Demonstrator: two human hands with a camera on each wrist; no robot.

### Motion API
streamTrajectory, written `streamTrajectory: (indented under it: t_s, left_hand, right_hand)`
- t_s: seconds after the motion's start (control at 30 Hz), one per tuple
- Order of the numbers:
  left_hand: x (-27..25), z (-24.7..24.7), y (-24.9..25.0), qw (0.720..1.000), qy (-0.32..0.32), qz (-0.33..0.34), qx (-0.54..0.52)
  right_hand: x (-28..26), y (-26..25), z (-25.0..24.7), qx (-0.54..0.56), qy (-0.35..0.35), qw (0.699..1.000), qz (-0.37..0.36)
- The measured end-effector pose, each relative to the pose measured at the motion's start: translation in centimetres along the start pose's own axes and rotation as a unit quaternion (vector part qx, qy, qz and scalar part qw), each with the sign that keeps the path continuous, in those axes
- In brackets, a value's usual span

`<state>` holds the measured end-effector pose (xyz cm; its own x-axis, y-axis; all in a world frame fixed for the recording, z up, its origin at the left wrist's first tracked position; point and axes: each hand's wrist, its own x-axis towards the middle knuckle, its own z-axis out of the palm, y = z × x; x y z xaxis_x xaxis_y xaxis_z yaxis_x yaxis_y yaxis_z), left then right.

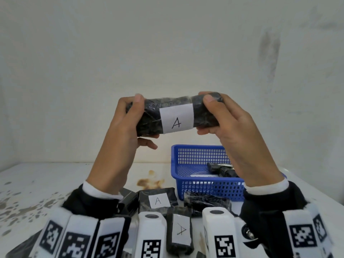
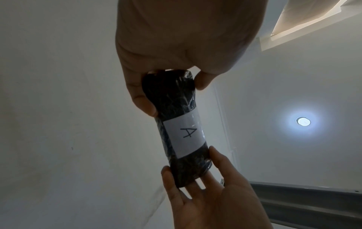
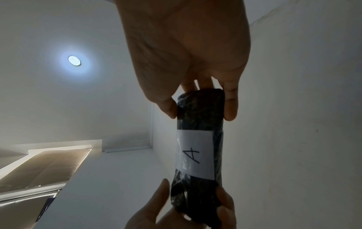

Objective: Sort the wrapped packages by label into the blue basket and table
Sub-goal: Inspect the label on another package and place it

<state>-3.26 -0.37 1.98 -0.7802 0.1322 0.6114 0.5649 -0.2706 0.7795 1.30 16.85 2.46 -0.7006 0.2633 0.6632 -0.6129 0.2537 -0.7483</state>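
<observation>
I hold one black wrapped package point(image 1: 149, 118) level in the air above the table, its white label reading "A" turned toward me. My left hand point(image 1: 143, 121) grips its left end, thumb on top and fingers underneath. My right hand point(image 1: 206, 116) grips the right end the same way. In the left wrist view the left hand point(image 2: 172, 93) clasps the package point(image 2: 176, 105). In the right wrist view the right hand point(image 3: 199, 108) clasps the package point(image 3: 197, 120). The blue basket point(image 1: 186, 151) stands below on the right with a black package point(image 1: 221, 169) inside.
On the white table point(image 1: 46, 183) near me lie two packages labelled "A" point(image 1: 158, 201) point(image 1: 180, 231), a black package with no label showing point(image 1: 206, 202) and another at the left point(image 1: 126, 200). A brown stain point(image 1: 150, 181) marks the table. A wall rises behind.
</observation>
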Motion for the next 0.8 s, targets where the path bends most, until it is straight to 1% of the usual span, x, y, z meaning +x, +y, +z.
streamTrajectory:
  t_s: [0.17,0.3,0.4,0.57,0.8]
  left_hand:
    - [0.03,0.19,-0.06,1.000,0.006,0.000,0.002]
    - [-0.09,0.33,-0.05,1.000,0.005,-0.001,0.012]
    - [-0.15,0.52,-0.11,1.000,0.009,-0.002,0.021]
    - [-0.19,0.55,-0.41,0.999,0.017,-0.002,0.030]
    - [-0.21,0.62,-0.61,0.999,0.024,0.005,0.041]
  right_hand:
    - [-0.22,-0.15,-0.01,-0.065,-0.035,0.997,0.029]
    - [-0.20,-0.03,-0.11,-0.069,-0.009,0.997,0.021]
    - [-0.10,0.08,-0.02,-0.063,-0.013,0.998,0.027]
    - [-0.04,0.16,0.26,-0.047,-0.006,0.999,0.008]
    - [-0.16,0.44,0.51,-0.079,0.005,0.997,-0.026]
